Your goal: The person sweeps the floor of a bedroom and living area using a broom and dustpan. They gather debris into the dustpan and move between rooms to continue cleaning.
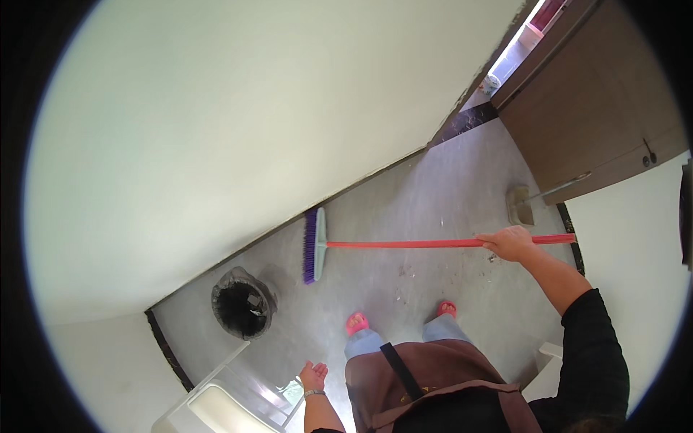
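My right hand (509, 243) grips the red handle (406, 244) of a broom, near the handle's upper end. The broom head (320, 246), pale grey-blue with purple bristles (309, 246), is at the far end of the handle, by the foot of the white wall. My left hand (314, 375) hangs low by my side with nothing in it, its fingers apart and the palm partly turned up. Several small scraps of dirt (403, 276) lie on the grey floor (379, 216) between the handle and my feet.
A bin with a dark liner (243, 303) stands left of the broom head, some litter inside. A long-handled dustpan (521, 207) rests near the brown door (590, 108). White walls (243, 119) border the floor. A pale-topped piece of furniture (233, 408) is at lower left.
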A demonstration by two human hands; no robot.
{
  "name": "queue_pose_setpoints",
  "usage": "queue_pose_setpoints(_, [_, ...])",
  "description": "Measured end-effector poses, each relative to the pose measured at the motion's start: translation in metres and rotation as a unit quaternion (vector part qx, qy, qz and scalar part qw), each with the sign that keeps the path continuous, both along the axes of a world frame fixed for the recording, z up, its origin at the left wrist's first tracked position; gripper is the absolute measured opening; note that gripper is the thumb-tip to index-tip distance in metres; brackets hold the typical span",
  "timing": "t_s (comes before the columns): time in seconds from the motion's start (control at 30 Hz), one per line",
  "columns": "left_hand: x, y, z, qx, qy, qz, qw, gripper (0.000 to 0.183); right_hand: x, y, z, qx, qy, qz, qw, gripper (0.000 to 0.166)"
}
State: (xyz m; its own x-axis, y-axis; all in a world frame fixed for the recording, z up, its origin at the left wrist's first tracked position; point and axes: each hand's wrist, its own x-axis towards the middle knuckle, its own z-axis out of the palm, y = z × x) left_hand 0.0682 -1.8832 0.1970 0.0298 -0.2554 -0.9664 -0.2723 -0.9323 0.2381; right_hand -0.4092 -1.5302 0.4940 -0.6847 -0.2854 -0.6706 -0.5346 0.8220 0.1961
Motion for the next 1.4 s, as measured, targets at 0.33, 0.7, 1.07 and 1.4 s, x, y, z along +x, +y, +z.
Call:
queue_pose_setpoints(0.33, [-0.093, 0.123, 0.071, -0.288, 0.071, -0.520, 0.801, 0.026, -0.076, 0.253, -0.029, -0.070, 0.062, -0.120, 0.988, 0.032])
queue_pose_setpoints(0.7, [-0.151, 0.262, 0.099, -0.481, 0.236, -0.781, 0.323, 0.007, -0.028, 0.394, -0.074, -0.125, 0.049, -0.281, 0.950, 0.034])
queue_pose_setpoints(1.07, [-0.144, 0.250, 0.096, -0.374, 0.148, -0.701, 0.589, 0.006, -0.025, 0.320, -0.055, -0.224, 0.049, -0.339, 0.912, 0.034])
queue_pose_setpoints(1.4, [-0.058, 0.297, 0.097, -0.497, 0.153, -0.709, 0.476, 0.008, 0.097, 0.342, -0.093, -0.149, -0.042, -0.298, 0.942, 0.045])
